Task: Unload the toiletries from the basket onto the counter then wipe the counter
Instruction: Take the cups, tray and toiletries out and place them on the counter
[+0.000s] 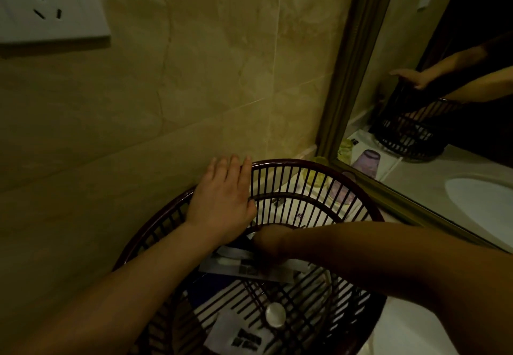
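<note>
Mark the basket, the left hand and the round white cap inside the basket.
basket (288, 161): head view, on the top edge of the far rim.
left hand (222, 202): head view, on the back of the hand.
round white cap (275, 314): head view, on its top face.

The pale counter (402, 332) bears the dark slatted basket (305, 163), with a purple cup (340, 190) and a yellow-green item (312, 177) behind it by the mirror (352, 77).

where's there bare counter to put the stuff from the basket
Bare counter shows near-right of the basket. Behind the basket is crowded: a yellow cup and a purple cup stand by the mirror frame. Left, the wall is close. The right hand grips a packet inside; the left hand rests on the rim.
</note>
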`<action>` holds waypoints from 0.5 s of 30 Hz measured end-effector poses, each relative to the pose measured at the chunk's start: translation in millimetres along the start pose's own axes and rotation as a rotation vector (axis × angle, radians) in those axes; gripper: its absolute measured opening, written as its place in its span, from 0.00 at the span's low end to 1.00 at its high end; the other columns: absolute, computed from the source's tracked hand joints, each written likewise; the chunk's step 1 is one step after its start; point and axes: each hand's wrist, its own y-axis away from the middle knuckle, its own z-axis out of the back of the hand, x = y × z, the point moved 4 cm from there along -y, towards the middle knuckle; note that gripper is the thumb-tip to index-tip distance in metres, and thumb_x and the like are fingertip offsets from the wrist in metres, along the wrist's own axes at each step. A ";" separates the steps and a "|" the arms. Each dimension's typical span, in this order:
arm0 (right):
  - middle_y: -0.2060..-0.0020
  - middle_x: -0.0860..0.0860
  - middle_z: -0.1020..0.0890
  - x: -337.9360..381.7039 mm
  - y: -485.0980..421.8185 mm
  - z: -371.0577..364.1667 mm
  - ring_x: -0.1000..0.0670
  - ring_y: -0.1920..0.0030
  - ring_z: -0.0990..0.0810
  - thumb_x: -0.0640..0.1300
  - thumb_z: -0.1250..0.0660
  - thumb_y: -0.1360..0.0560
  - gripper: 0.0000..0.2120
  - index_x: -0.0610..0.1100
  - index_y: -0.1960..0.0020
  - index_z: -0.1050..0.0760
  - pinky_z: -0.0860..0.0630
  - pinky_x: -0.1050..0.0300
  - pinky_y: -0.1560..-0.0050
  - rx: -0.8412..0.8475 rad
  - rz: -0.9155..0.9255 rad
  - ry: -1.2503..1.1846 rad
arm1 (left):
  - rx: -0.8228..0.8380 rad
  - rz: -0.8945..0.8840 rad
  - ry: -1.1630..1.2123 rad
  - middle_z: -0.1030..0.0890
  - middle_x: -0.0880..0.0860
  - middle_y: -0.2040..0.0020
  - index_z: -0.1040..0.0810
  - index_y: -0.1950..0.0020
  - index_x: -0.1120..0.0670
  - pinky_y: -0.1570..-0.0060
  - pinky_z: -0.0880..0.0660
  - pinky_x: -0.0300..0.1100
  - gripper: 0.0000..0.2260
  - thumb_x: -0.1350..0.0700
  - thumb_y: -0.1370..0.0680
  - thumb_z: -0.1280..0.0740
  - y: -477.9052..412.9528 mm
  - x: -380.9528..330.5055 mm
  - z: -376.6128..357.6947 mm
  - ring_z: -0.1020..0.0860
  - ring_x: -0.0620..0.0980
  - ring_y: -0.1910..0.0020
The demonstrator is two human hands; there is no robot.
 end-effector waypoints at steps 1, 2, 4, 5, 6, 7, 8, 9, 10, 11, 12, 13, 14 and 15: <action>0.38 0.41 0.22 0.4 1.4 1.8 0.41 0.41 0.22 0.44 0.37 0.19 0.17 0.39 0.32 0.28 0.25 0.50 0.45 0.000 0.006 -0.002 | 0.002 0.000 0.001 0.40 0.64 0.26 0.54 0.23 0.61 0.27 0.48 0.57 0.35 0.41 0.23 0.52 0.1 0.3 -0.4 0.40 0.61 0.29; 0.39 0.41 0.22 0.8 3.4 3.7 0.41 0.41 0.22 0.44 0.37 0.19 0.17 0.39 0.33 0.28 0.25 0.50 0.46 -0.004 0.013 0.005 | 0.003 0.001 -0.001 0.40 0.64 0.26 0.54 0.23 0.61 0.27 0.47 0.57 0.35 0.41 0.23 0.52 0.4 0.5 -0.7 0.40 0.61 0.29; 0.42 0.41 0.21 1.1 9.0 10.8 0.41 0.44 0.21 0.42 0.36 0.20 0.16 0.40 0.34 0.27 0.27 0.51 0.52 -0.022 0.030 0.029 | 0.009 0.006 -0.003 0.40 0.64 0.25 0.54 0.23 0.61 0.27 0.47 0.56 0.35 0.41 0.23 0.52 0.2 0.9 -1.4 0.40 0.61 0.29; 0.44 0.41 0.20 1.7 13.4 16.0 0.41 0.47 0.21 0.42 0.35 0.21 0.16 0.40 0.35 0.26 0.28 0.53 0.55 -0.036 0.039 0.037 | 0.014 0.008 -0.003 0.40 0.64 0.25 0.54 0.23 0.61 0.27 0.47 0.56 0.35 0.41 0.23 0.52 -0.2 0.9 -1.7 0.40 0.61 0.29; 0.45 0.42 0.19 2.8 19.2 21.8 0.42 0.50 0.21 0.42 0.34 0.22 0.15 0.41 0.35 0.26 0.29 0.53 0.56 -0.048 0.051 0.050 | 0.018 0.010 0.000 0.40 0.63 0.25 0.54 0.23 0.61 0.27 0.46 0.56 0.35 0.41 0.23 0.53 -0.4 1.0 -2.1 0.40 0.61 0.28; 0.47 0.43 0.19 4.1 26.1 27.9 0.44 0.54 0.22 0.42 0.33 0.22 0.15 0.41 0.36 0.25 0.29 0.54 0.56 -0.060 0.064 0.079 | 0.024 0.012 0.006 0.40 0.63 0.25 0.55 0.23 0.61 0.27 0.47 0.56 0.35 0.41 0.23 0.53 -0.3 1.4 -2.4 0.40 0.60 0.28; 0.49 0.44 0.19 5.1 34.7 33.6 0.45 0.56 0.24 0.43 0.33 0.23 0.15 0.42 0.37 0.25 0.29 0.54 0.57 -0.073 0.079 0.128 | 0.030 0.014 0.016 0.40 0.63 0.25 0.55 0.23 0.60 0.27 0.47 0.55 0.35 0.41 0.23 0.53 -0.1 2.0 -2.4 0.41 0.60 0.28; 0.52 0.45 0.19 5.6 45.3 39.5 0.46 0.58 0.25 0.42 0.32 0.23 0.14 0.42 0.38 0.24 0.29 0.54 0.59 -0.090 0.092 0.179 | 0.035 0.018 0.029 0.40 0.63 0.25 0.55 0.23 0.60 0.27 0.47 0.55 0.35 0.41 0.23 0.54 0.0 2.7 -2.0 0.41 0.60 0.28; 0.55 0.46 0.20 5.9 57.3 45.2 0.46 0.58 0.24 0.42 0.32 0.23 0.13 0.42 0.39 0.24 0.29 0.54 0.60 -0.113 0.102 0.213 | 0.038 0.021 0.046 0.40 0.62 0.25 0.55 0.23 0.59 0.27 0.47 0.54 0.35 0.41 0.24 0.56 0.2 3.7 -1.2 0.41 0.59 0.27; 0.58 0.47 0.21 5.9 71.1 51.7 0.46 0.58 0.23 0.42 0.32 0.23 0.12 0.43 0.40 0.23 0.29 0.54 0.61 -0.144 0.112 0.228 | 0.039 0.023 0.072 0.41 0.61 0.24 0.55 0.22 0.58 0.27 0.47 0.53 0.34 0.40 0.24 0.57 0.2 4.4 -0.2 0.41 0.58 0.27; 0.59 0.48 0.22 5.6 85.9 58.7 0.45 0.57 0.21 0.42 0.32 0.23 0.12 0.43 0.40 0.23 0.28 0.54 0.62 -0.189 0.127 0.237 | 0.042 0.025 0.108 0.41 0.60 0.24 0.54 0.22 0.57 0.27 0.48 0.51 0.34 0.40 0.24 0.57 0.0 5.3 0.8 0.42 0.57 0.26; 0.59 0.49 0.21 5.2 100.7 66.7 0.46 0.57 0.20 0.42 0.33 0.22 0.12 0.44 0.39 0.22 0.28 0.55 0.62 -0.247 0.137 0.241 | 0.048 0.027 0.155 0.42 0.59 0.23 0.54 0.22 0.56 0.27 0.48 0.50 0.33 0.40 0.23 0.57 -0.4 6.2 1.7 0.43 0.56 0.26; 0.61 0.50 0.22 3.8 115.2 74.1 0.47 0.58 0.21 0.42 0.34 0.22 0.12 0.45 0.40 0.22 0.29 0.55 0.62 -0.312 0.137 0.246 | 0.055 0.032 0.207 0.43 0.58 0.23 0.54 0.22 0.55 0.28 0.49 0.49 0.32 0.40 0.22 0.55 -1.2 7.2 2.7 0.43 0.55 0.25; 0.63 0.52 0.25 1.3 128.3 80.9 0.48 0.59 0.21 0.42 0.34 0.22 0.11 0.46 0.41 0.21 0.29 0.56 0.63 -0.373 0.125 0.252 | 0.060 0.038 0.254 0.44 0.57 0.22 0.54 0.22 0.54 0.28 0.48 0.48 0.31 0.41 0.21 0.54 -2.2 8.2 3.7 0.44 0.54 0.25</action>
